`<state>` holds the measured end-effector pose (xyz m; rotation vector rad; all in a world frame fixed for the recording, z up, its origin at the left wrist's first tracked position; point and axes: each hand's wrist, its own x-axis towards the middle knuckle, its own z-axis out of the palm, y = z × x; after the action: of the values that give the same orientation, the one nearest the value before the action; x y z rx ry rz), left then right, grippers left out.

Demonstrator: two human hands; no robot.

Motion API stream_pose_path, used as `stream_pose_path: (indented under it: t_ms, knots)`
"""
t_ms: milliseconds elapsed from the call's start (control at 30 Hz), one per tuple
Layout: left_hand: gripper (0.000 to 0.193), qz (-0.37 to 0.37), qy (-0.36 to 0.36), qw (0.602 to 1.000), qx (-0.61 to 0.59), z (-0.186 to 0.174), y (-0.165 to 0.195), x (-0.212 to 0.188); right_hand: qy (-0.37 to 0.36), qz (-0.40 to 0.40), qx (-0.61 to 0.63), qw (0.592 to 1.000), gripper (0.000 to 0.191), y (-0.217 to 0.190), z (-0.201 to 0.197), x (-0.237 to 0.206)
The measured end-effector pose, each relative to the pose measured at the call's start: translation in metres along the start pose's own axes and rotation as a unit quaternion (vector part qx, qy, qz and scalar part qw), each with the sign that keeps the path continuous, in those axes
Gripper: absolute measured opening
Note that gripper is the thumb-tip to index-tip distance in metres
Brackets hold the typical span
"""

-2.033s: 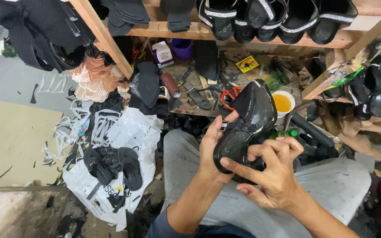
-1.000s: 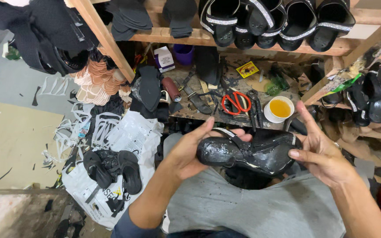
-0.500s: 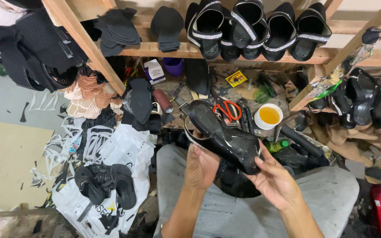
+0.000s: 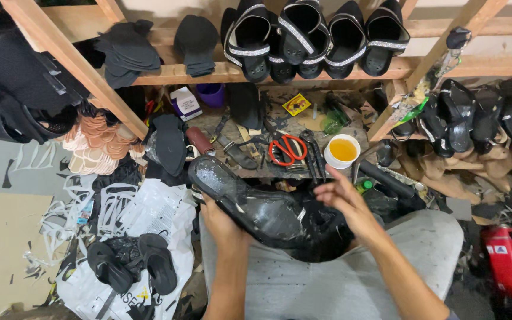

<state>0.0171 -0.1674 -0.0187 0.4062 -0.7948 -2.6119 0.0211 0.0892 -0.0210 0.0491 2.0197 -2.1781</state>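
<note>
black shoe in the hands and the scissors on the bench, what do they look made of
Black shoe: its sole faces up, glossy with wet-looking highlights, probably rubber or synthetic sole, perhaps glue-coated; left hand holds it, right hand touches it. Scissors: red-orange handles look plastic, dark blades likely metal.

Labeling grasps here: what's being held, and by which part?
A glossy black shoe, sole up. The left hand holds it from below near its middle; the right hand is at the heel end, fingers over it.
</note>
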Motion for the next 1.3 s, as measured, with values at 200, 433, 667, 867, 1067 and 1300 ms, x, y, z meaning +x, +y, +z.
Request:
stream_pose_path:
  t_ms: [200,433,667,867,1067,1300]
  knots:
    - [0.030,-0.146,-0.023,0.985,0.083,-0.009,0.002,-0.016,0.187,-0.214,-0.585,0.760,0.059,0.020,-0.049,0.091]
    - [0.027,-0.189,-0.039,0.978,0.085,0.003,-0.006,-0.034,0.151,-0.151,-0.712,0.669,0.041,0.004,-0.060,0.099]
    - [0.032,-0.159,-0.095,0.976,0.116,0.015,-0.019,-0.046,0.067,-0.262,-0.262,0.926,0.051,-0.066,-0.006,0.015]
    - [0.032,-0.114,-0.110,0.979,0.130,0.029,-0.028,-0.062,-0.045,-0.330,-0.348,0.876,0.059,-0.109,0.057,-0.061]
    - [0.034,-0.007,-0.160,0.967,0.200,0.032,-0.019,-0.068,-0.008,-0.334,-0.463,0.821,0.069,-0.116,0.081,-0.067]
    - [0.036,0.021,-0.194,0.943,0.269,0.032,-0.008,-0.067,-0.006,-0.359,-0.485,0.797,0.068,-0.114,0.080,-0.062]
